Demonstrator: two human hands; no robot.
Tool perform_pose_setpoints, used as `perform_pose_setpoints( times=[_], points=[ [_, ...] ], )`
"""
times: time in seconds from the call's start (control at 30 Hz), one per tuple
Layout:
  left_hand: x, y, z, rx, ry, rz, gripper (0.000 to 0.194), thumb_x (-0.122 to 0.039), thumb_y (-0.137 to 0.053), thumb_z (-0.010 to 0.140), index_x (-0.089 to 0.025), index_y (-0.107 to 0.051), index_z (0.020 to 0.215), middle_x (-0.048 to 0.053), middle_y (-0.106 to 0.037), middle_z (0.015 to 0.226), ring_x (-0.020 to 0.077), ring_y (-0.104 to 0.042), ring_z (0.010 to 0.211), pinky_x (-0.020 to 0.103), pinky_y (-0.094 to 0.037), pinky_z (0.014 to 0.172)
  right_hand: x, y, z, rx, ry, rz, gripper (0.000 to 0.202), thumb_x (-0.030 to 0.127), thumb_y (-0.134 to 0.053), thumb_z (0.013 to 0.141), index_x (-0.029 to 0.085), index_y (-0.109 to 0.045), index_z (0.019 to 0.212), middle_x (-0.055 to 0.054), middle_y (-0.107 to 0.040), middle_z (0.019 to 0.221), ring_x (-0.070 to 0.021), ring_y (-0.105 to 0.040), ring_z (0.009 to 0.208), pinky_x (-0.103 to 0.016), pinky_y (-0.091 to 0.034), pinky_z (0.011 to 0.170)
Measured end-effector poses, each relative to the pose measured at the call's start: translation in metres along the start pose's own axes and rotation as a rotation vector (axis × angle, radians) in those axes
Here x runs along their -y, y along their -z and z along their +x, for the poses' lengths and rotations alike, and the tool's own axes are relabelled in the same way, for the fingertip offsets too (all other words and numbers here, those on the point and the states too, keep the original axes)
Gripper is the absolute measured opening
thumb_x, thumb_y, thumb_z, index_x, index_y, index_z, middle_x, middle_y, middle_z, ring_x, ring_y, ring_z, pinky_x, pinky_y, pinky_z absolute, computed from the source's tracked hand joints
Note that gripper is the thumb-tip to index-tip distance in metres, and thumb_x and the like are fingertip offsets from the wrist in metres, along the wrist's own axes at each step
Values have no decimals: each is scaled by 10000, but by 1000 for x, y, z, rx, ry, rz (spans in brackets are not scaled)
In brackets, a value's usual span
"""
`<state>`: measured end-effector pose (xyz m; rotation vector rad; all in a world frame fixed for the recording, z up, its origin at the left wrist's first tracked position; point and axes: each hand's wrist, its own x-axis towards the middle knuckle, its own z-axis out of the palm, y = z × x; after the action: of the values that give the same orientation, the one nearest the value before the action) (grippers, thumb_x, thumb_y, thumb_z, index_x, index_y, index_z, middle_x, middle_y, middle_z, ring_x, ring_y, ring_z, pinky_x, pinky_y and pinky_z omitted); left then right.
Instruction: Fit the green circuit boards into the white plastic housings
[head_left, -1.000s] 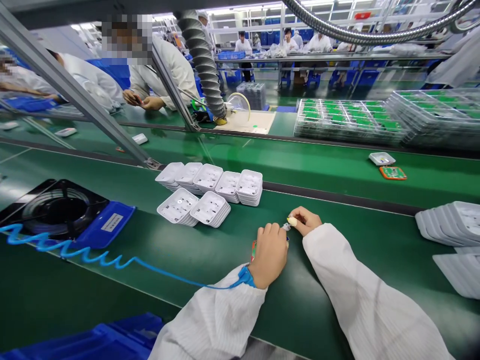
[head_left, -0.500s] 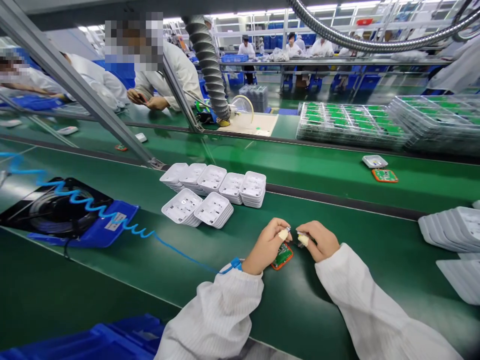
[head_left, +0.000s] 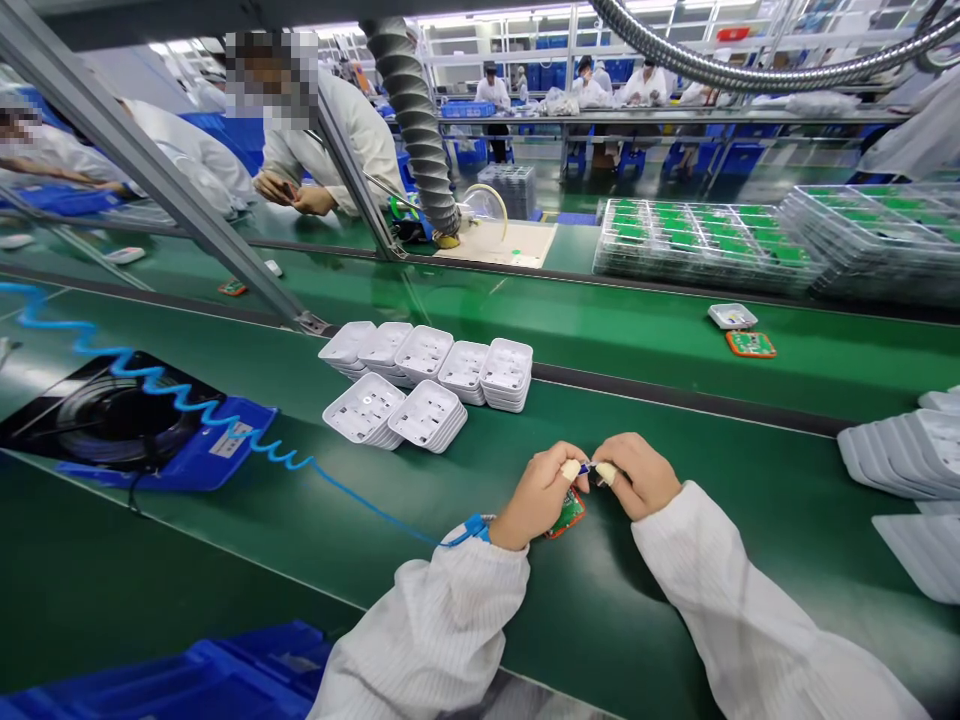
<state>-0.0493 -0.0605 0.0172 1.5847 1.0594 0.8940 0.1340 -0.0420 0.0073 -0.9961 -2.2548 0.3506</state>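
My left hand (head_left: 537,494) is closed in a pinch on a small part with blue and silver on it, too small to name. Facing it, my right hand (head_left: 636,474) also pinches a small dark piece whose kind I cannot make out. Their fingertips nearly meet, and both thumbs wear pale finger cots. Just below the left fingers a green circuit board (head_left: 568,513) with an orange rim is partly hidden by the hand. A blue wrist strap (head_left: 470,530) with a cord circles my left wrist.
Stacks of white plastic housings (head_left: 428,414) stand left of my hands, more housings (head_left: 900,455) at right. A fan (head_left: 112,410) lies at left beneath a coiled blue cord. On the far belt are a housing (head_left: 732,316) and a board (head_left: 751,344). A co-worker (head_left: 330,150) works opposite.
My hands have drawn together, so the gap between their fingertips has nearly closed. The housing and board on the far belt have shifted left.
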Motion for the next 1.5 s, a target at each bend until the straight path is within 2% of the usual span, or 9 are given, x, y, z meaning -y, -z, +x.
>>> perform_pose_setpoints(
  times=[0.33, 0.67, 0.8, 0.9, 1.0, 1.1, 1.23, 1.33, 1.5],
  points=[
    [0, -5, -5, -66, -74, 343, 218, -198, -316, 893, -192, -531, 856, -6, -629, 739, 144, -522, 752, 304, -359, 838, -3, -10, -3, -38, 89, 25, 256, 272, -322, 902, 178, -552, 840, -69, -572, 838, -179, -469, 784, -336, -372, 718],
    [9, -9, -8, -63, -39, 363, 197, -199, -330, 897, -198, -525, 874, -16, -625, 723, 142, -530, 735, 267, -373, 730, 7, -12, -2, -41, 163, -128, 285, 198, -295, 906, 166, -538, 762, -66, -553, 737, -171, -423, 713, -312, -319, 658],
    [12, -7, -2, -32, -44, 418, 195, -189, -339, 890, -197, -534, 880, -7, -628, 758, 145, -535, 747, 277, -377, 742, -3, -15, 0, -18, 147, -179, 279, 183, -306, 892, 165, -559, 776, -67, -570, 749, -175, -440, 715, -310, -326, 663],
    [7, 1, 2, -167, -92, 542, 201, -222, -345, 902, -190, -533, 966, 29, -624, 925, 169, -525, 867, 310, -365, 797, -18, -5, 0, -62, 39, -184, 255, 295, -361, 881, 156, -568, 935, -95, -591, 923, -199, -490, 842, -316, -360, 714],
    [3, 7, -4, -316, -70, 757, 206, -202, -333, 904, -183, -535, 940, 47, -593, 921, 193, -495, 878, 339, -344, 790, -24, 7, -1, -23, -246, -257, 262, 362, -381, 882, 169, -557, 864, -78, -584, 850, -186, -513, 788, -289, -360, 665],
    [3, -4, -21, -214, -10, 968, 180, -159, -363, 876, -180, -539, 837, 53, -560, 846, 209, -467, 816, 349, -332, 738, -15, 1, 2, 208, -501, -364, 280, 404, -423, 880, 184, -530, 743, -35, -566, 716, -161, -510, 654, -266, -284, 563],
    [-2, -22, -41, -28, -71, 1013, 151, -150, -390, 863, -186, -537, 867, 53, -546, 916, 207, -453, 832, 340, -336, 717, 3, -23, 12, 399, -576, -445, 302, 455, -469, 856, 162, -543, 846, -73, -598, 818, -196, -553, 731, -271, -259, 569],
    [-23, -1, -33, -44, -109, 1035, 121, -164, -431, 844, -195, -543, 877, 48, -546, 904, 203, -454, 830, 346, -334, 727, 7, -34, 15, 417, -567, -459, 214, 356, -471, 857, 153, -537, 870, -84, -592, 849, -202, -558, 775, -273, -273, 603],
    [-63, 84, 25, -594, 51, 1269, 194, -206, -369, 880, -169, -543, 956, 108, -528, 978, 265, -443, 967, 413, -309, 810, -1, -38, 8, 297, -508, -480, 120, 273, -491, 836, 160, -512, 801, -64, -558, 804, -183, -526, 749, -268, -296, 635]
  ],
)
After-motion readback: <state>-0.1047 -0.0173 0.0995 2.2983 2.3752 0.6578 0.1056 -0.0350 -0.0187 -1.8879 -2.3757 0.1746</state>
